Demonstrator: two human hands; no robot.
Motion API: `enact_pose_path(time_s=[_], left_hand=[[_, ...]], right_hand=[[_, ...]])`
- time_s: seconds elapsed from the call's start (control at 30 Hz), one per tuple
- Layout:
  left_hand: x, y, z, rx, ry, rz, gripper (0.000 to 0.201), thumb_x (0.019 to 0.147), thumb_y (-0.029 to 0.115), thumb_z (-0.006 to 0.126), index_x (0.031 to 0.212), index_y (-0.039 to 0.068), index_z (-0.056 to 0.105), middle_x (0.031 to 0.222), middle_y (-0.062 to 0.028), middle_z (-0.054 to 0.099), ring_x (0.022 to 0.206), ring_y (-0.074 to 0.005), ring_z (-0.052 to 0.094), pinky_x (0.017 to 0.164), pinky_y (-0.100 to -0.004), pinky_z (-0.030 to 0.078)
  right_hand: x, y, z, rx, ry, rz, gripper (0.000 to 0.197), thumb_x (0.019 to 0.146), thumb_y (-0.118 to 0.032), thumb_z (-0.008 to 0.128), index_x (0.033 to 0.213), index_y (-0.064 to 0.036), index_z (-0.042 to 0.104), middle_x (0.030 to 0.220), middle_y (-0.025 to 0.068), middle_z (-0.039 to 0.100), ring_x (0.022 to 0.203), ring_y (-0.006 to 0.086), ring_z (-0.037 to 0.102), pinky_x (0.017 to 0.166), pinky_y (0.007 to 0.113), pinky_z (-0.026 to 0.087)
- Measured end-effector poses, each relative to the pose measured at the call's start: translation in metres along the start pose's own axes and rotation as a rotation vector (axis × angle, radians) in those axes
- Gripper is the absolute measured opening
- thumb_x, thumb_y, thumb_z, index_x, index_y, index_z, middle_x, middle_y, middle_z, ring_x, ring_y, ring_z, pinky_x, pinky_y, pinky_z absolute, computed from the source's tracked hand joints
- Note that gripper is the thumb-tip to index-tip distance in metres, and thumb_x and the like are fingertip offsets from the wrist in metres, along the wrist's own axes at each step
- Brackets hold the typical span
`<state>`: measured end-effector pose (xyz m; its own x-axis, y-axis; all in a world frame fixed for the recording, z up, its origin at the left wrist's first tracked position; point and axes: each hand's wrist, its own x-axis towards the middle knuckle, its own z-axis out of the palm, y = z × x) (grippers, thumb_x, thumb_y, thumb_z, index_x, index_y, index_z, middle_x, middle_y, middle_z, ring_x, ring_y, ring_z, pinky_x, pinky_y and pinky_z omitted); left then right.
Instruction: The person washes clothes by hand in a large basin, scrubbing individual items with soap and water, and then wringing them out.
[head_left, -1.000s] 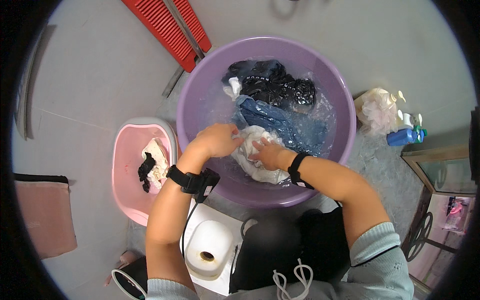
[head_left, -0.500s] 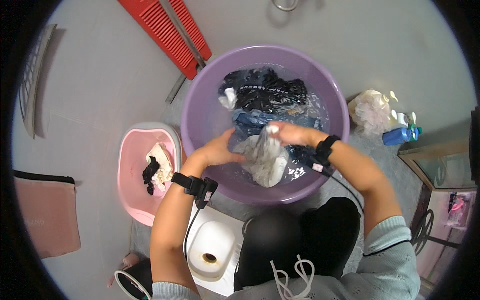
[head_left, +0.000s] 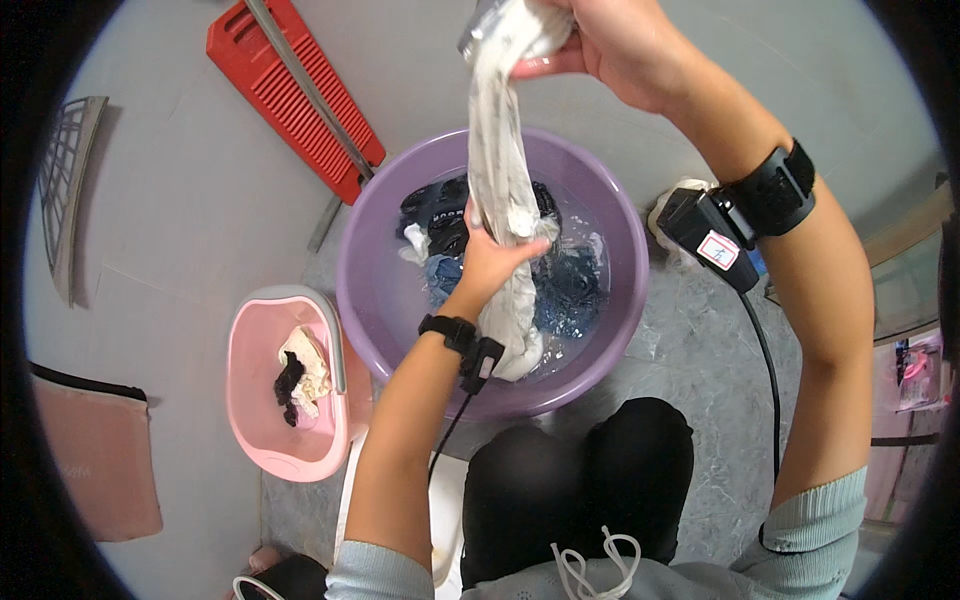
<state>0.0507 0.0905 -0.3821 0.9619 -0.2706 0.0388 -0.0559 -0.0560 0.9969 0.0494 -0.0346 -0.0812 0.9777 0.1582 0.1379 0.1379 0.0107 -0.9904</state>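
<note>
A long, wet white-and-grey garment is stretched upward out of the purple basin; its exact kind is unclear. High up, my right hand is closed on the garment's top end, some of it out of frame. Over the basin, my left hand grips the cloth midway, thumb across the front and fingers partly hidden. The lower end hangs down into the basin. Dark printed clothing, blue denim-like cloth and a small white cloth lie in the water.
Left of the basin stands a pink bucket with cream cloth and black cloth inside. A red ridged board leans behind a metal pipe. A white squat toilet is partly hidden by my left arm.
My right hand has lifted the white garment up and away from the basin, stretching it out. My left hand has moved right and onto its middle. The view has shifted slightly.
</note>
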Motion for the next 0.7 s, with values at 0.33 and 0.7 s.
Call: enact_pose_path(time_s=[0.33,0.7], left_hand=[[0.0,0.02,-0.045,0.082,0.007,-0.292,0.039,0.069,0.001,0.064,0.106,-0.003,0.057,0.101,-0.0099,0.063,0.092,-0.0178,0.059,0.082,-0.0275,0.044],[-0.006,0.158,-0.079,0.973,-0.395,-0.112,0.09,0.056,0.007,0.077,0.128,-0.002,0.023,0.097,-0.0177,0.059,0.091,-0.0262,0.058,0.081,-0.0333,0.046]], right_hand=[[-0.001,0.074,-0.072,-0.082,0.202,0.192,0.028,0.088,-0.015,0.042,0.104,0.0076,0.046,0.095,0.019,0.06,0.08,0.0268,0.064,0.065,0.035,0.057],[-0.068,0.292,-0.042,0.665,0.278,0.864,0.031,0.086,-0.014,0.045,0.114,-0.001,0.044,0.112,0.0182,0.053,0.103,0.0325,0.054,0.081,0.044,0.051]])
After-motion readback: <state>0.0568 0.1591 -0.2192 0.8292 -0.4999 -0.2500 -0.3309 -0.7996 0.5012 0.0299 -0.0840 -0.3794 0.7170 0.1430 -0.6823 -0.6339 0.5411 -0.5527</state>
